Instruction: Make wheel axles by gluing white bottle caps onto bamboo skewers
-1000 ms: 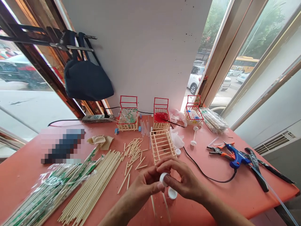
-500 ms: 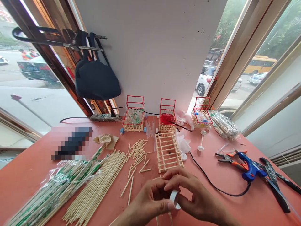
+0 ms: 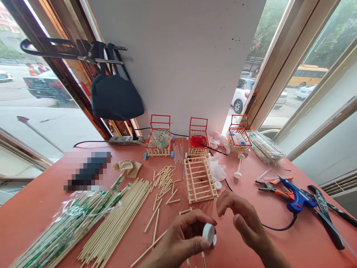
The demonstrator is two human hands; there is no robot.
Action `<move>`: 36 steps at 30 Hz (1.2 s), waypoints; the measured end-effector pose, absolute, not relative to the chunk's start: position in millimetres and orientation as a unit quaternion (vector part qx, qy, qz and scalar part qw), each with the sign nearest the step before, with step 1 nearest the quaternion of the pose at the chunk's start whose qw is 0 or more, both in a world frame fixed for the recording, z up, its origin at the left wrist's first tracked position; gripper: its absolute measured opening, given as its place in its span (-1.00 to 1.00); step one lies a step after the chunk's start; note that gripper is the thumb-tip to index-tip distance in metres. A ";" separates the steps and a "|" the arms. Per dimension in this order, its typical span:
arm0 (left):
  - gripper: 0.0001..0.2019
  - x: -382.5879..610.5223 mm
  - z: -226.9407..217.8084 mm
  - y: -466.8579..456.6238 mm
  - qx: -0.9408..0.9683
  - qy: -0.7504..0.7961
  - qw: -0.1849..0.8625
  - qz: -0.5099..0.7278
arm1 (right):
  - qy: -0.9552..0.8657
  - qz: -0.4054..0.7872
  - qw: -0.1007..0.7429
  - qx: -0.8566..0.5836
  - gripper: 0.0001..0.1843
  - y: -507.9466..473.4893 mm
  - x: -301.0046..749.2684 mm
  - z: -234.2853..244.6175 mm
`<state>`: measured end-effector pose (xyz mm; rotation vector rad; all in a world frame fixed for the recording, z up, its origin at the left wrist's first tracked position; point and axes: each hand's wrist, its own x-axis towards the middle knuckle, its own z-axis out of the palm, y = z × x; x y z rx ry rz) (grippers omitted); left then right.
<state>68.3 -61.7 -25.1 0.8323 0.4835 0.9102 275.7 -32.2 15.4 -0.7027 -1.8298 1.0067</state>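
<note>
My left hand point(image 3: 185, 238) pinches a white bottle cap point(image 3: 208, 233) between thumb and fingers, near the front of the table. Part of a second white round piece point(image 3: 214, 240) shows just behind it; whether the hand holds that too I cannot tell. My right hand point(image 3: 248, 223) hovers to the right of the cap, fingers bent and apart from the thumb, with nothing in it. Beyond both hands lies a frame of glued wooden sticks point(image 3: 200, 180). Below my left hand, more thin sticks point(image 3: 203, 258) are partly hidden.
Long sticks point(image 3: 117, 219) and short cut sticks point(image 3: 164, 180) lie left. Three small stick carts with red handles, one holding a red container point(image 3: 198, 140), line the back. A blue glue gun point(image 3: 299, 199), pliers point(image 3: 269, 187) and a cable occupy the right. A power strip point(image 3: 125, 140) sits back left.
My right hand has let go of the cap and moved away to the right. The cap stays in my left hand, now turned with its flat face more toward me.
</note>
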 end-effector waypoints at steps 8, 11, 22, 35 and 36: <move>-0.55 66.3 -24.8 -50.8 0.321 0.192 0.806 0.459 | -0.794 0.235 0.479 -0.292 -0.64 -35.8 269.6 5.9; -0.57 66.8 -19.9 -48.6 0.295 0.193 0.813 0.463 | -0.846 0.107 0.451 -0.263 -0.70 -39.8 265.3 3.6; -0.51 66.4 -22.4 -47.9 0.310 0.196 0.820 0.440 | -0.884 0.022 0.395 -0.250 -0.68 -41.5 253.7 6.9; -0.52 63.5 -26.1 -50.0 0.324 0.169 0.829 0.423 | -0.769 0.296 0.480 -0.301 -0.82 -44.5 243.4 -3.5; -0.50 62.8 -25.2 -49.0 0.337 0.180 0.822 0.422 | -0.733 0.361 0.480 -0.319 -0.79 -44.1 242.0 -5.1</move>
